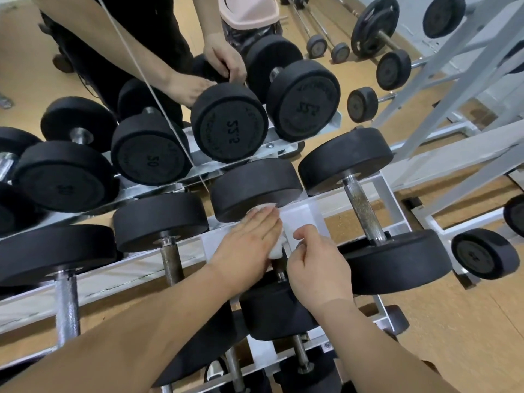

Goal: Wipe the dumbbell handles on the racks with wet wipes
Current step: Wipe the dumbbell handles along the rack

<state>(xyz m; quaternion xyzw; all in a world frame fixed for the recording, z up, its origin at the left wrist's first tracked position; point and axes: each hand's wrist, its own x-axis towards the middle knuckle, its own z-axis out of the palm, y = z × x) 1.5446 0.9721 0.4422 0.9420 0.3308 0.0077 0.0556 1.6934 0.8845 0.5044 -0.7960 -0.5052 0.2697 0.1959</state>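
A black dumbbell (pixel 255 185) lies on the white rack (pixel 303 212) straight ahead of me, its handle almost fully covered by my hands. My left hand (pixel 246 245) lies over the handle with fingers stretched out and presses a white wet wipe (pixel 275 252) onto it. The wipe shows at the fingertips and under the palm's edge. My right hand (pixel 314 268) is curled just right of it and pinches the wipe's free end between thumb and fingers. The dumbbell's near head (pixel 272 310) sits below my wrists.
A larger dumbbell with a bare knurled handle (pixel 361 205) lies to the right, and two more handles (pixel 171 262) to the left. A mirror behind the rack reflects dumbbells (pixel 229 123) and my hands. A thin white cord (pixel 158 95) hangs across. Small dumbbells (pixel 485 253) stand at right.
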